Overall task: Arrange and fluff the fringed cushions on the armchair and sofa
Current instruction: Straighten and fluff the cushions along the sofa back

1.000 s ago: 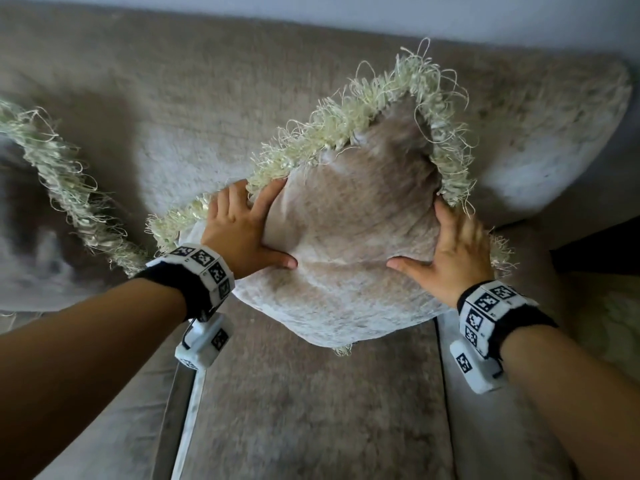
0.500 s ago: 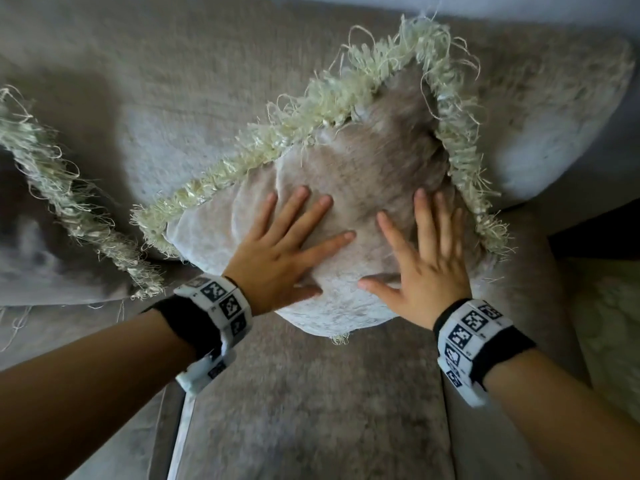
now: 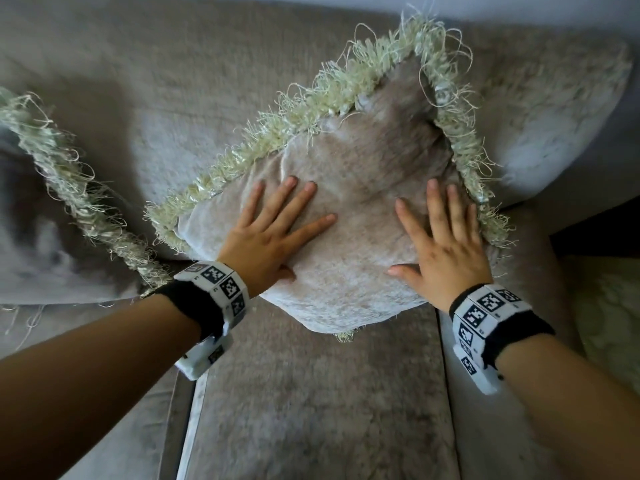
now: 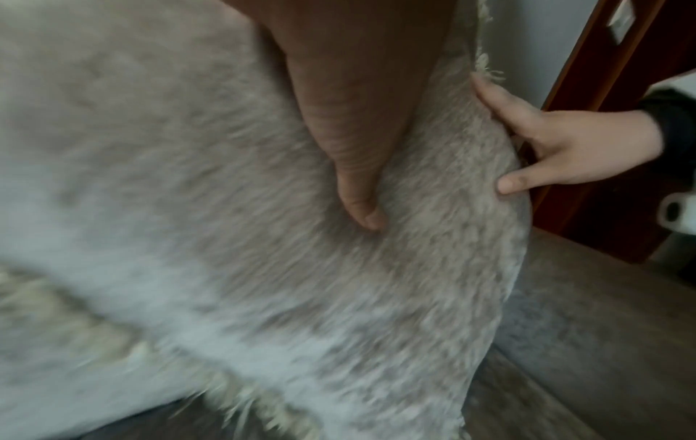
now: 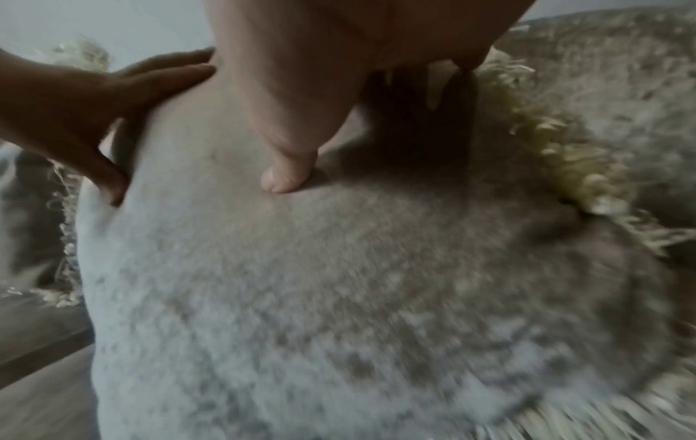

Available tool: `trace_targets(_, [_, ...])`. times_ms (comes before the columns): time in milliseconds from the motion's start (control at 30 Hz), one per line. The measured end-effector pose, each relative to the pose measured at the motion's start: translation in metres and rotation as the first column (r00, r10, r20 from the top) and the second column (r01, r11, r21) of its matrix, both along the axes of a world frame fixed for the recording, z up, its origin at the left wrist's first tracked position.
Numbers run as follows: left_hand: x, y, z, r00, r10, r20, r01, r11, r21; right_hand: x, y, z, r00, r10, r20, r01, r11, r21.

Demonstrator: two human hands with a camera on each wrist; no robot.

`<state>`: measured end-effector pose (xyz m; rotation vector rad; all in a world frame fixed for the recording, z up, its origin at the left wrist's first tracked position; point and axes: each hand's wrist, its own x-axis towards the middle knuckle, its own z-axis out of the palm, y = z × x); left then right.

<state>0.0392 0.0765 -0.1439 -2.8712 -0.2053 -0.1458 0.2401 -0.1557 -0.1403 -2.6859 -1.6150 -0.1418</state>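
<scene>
A beige plush cushion (image 3: 356, 216) with a pale cream fringe (image 3: 311, 102) leans on one corner against the sofa's back. My left hand (image 3: 273, 230) lies flat on its left half, fingers straight and spread. My right hand (image 3: 446, 240) presses flat on its right half, close to the right fringe. The left wrist view shows my left thumb (image 4: 361, 205) sunk into the cushion (image 4: 263, 238) and the right hand (image 4: 557, 148) at its far edge. In the right wrist view my right thumb (image 5: 286, 175) rests on the cushion (image 5: 339, 297), the left hand (image 5: 86, 119) to the side.
A second fringed cushion (image 3: 45, 188) lies at the far left on the sofa. The grey sofa back (image 3: 156, 81) rises behind, the seat (image 3: 311, 410) lies below, and an armrest (image 3: 540, 105) is at the right. Dark wooden furniture (image 4: 602, 119) stands beyond the sofa's end.
Both hands left the cushion's side edges and came onto its face with flat fingers. In the last half second they spread further apart across it.
</scene>
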Motion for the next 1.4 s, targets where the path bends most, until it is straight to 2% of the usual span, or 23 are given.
trace_targets(233, [-0.072, 0.036, -0.022, 0.958, 0.278, -0.064, -0.282, 0.957, -0.070, 0.003, -0.042, -0.021, 0.983, -0.176, -0.052, 0.173, 0.983, -0.057])
trace_targets(367, [-0.087, 0.034, -0.010, 0.910, 0.412, -0.039, -0.412, 0.897, -0.161, -0.012, -0.049, -0.006, 0.959, -0.257, -0.121, 0.256, 0.966, -0.028])
trace_targets(467, [-0.087, 0.028, 0.012, 0.883, 0.468, -0.036, -0.459, 0.845, -0.275, -0.028, -0.046, 0.015, 0.961, -0.223, -0.161, 0.233, 0.971, 0.046])
trace_targets(567, [-0.086, 0.020, 0.050, 0.879, 0.466, -0.105, -0.469, 0.802, -0.370, -0.040, -0.046, 0.044, 0.961, -0.163, -0.222, 0.186, 0.979, 0.086])
trace_targets(733, [-0.085, -0.004, 0.116, 0.872, 0.426, -0.241, -0.489, 0.770, -0.410, -0.058, -0.037, 0.102, 0.943, -0.054, -0.327, 0.091, 0.991, 0.097])
trace_targets(967, [-0.109, -0.006, 0.175, 0.852, 0.444, -0.277, -0.523, 0.699, -0.488, -0.099, 0.000, 0.181, 0.951, -0.015, -0.308, 0.041, 0.996, 0.077])
trace_targets(1066, [-0.133, 0.010, 0.188, 0.853, 0.437, -0.285, -0.522, 0.696, -0.494, -0.120, 0.022, 0.208, 0.950, -0.031, -0.310, 0.051, 0.997, 0.058])
trace_targets(1233, [-0.184, 0.046, 0.210, 0.849, 0.443, -0.287, -0.527, 0.679, -0.511, -0.167, 0.053, 0.254, 0.930, -0.141, -0.339, 0.146, 0.989, -0.012])
trace_targets(1400, [-0.242, 0.088, 0.229, 0.860, 0.400, -0.316, -0.510, 0.678, -0.529, -0.223, 0.079, 0.270, 0.896, -0.244, -0.372, 0.239, 0.969, -0.059])
